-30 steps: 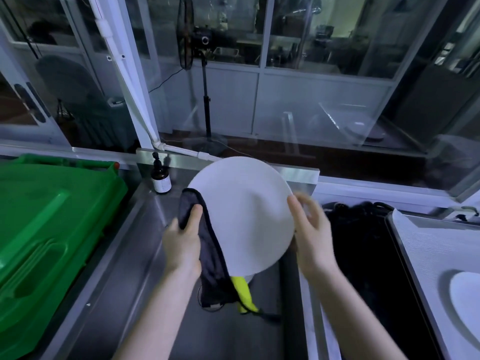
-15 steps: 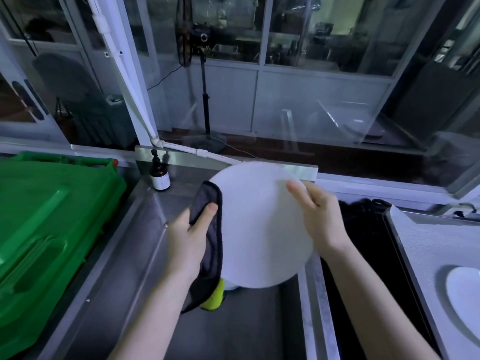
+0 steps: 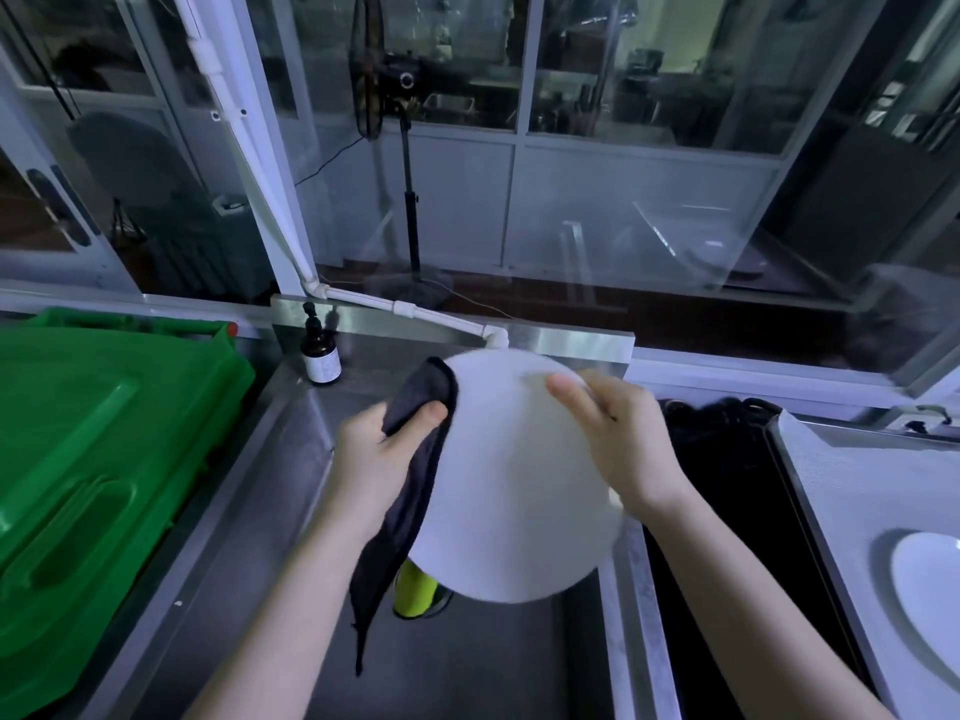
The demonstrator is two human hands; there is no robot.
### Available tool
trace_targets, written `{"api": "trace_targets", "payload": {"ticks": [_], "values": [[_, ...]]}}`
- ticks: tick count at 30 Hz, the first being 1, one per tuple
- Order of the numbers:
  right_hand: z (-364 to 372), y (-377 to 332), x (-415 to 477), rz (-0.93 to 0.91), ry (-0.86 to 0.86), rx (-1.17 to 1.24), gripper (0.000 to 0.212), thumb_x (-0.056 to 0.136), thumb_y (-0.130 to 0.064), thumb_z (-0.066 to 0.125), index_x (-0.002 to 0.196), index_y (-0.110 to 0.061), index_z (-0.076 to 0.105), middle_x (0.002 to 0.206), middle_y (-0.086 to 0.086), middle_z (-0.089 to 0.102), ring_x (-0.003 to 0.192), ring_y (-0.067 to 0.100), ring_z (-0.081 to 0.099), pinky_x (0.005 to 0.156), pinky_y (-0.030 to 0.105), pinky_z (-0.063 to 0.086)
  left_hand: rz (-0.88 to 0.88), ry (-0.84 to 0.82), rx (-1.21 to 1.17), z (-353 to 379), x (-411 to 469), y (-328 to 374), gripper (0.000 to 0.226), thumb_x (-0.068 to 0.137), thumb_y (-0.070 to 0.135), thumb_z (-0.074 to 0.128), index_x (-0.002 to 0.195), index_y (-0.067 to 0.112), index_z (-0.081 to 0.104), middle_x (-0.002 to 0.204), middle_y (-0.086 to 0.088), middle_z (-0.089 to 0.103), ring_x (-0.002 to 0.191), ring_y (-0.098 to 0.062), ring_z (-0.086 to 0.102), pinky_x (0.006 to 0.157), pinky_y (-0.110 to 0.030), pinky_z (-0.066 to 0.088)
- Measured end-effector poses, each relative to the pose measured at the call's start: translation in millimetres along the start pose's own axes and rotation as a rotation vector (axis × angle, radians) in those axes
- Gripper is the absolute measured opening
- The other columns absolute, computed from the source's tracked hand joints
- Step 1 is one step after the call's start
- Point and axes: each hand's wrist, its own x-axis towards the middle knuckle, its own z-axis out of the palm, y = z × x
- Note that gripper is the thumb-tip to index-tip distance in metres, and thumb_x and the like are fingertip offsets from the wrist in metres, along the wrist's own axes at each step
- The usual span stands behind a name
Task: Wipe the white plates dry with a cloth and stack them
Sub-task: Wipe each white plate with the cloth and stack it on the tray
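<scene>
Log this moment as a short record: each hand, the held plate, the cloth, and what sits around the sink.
Left hand: grips the dark cloth, thumb pressing it on the left rim of the white plate
Right hand: holds the white plate by its upper right rim
White plate: held up over the steel sink
Second plate: lies on the white tray, far right
Nearby: green bin lid, brown pump bottle, yellow-green object partly hidden under the white plate
</scene>
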Motion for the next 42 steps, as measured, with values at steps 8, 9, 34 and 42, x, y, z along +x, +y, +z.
{"api": "trace_targets", "payload": {"ticks": [8,9,34,42], "values": [[59.1,3.9,-42.3,0.539,0.443,0.609,0.037,0.095,-0.049,0.053,0.075,-0.018,0.059,0.066,-0.009,0.057,0.061,0.005,0.052,0.06,0.03,0.04,-0.355,0.394,-0.356,30.0,-18.7,-7.3,0.02,0.081,0.035,0.078,0.075,0.019,0.069,0.063,0.011,0.071,0.066,-0.011,0.066,0.066,-0.029,0.052],[50.7,7.0,-39.7,0.508,0.374,0.606,0.039,0.093,-0.048,0.057,0.077,-0.013,0.059,0.07,-0.002,0.056,0.065,0.014,0.052,0.063,0.033,0.039,-0.337,0.374,-0.348,24.0,-14.6,-6.3,0.021,0.082,0.034,0.078,0.075,0.016,0.069,0.068,0.006,0.072,0.07,-0.015,0.066,0.07,-0.032,0.051],[59.6,3.9,-30.9,0.473,0.388,0.607,0.046,0.091,-0.051,0.055,0.07,-0.01,0.048,0.066,-0.005,0.048,0.064,0.011,0.044,0.063,0.031,0.035,-0.384,0.361,-0.407,20.7,-13.3,-3.3,0.017,0.084,0.032,0.077,0.083,0.017,0.069,0.08,0.001,0.073,0.074,-0.016,0.067,0.064,-0.027,0.052],[-12.7,10.8,26.4,0.1,-0.319,0.172,0.042,0.079,-0.059,0.069,0.093,-0.02,0.074,0.086,0.0,0.075,0.08,0.01,0.068,0.071,0.035,0.053,0.003,-0.092,-0.034,0.4,10.3,11.9,0.033,0.068,0.045,0.079,0.072,0.014,0.068,0.07,-0.007,0.071,0.065,-0.009,0.061,0.062,-0.025,0.046]]}}
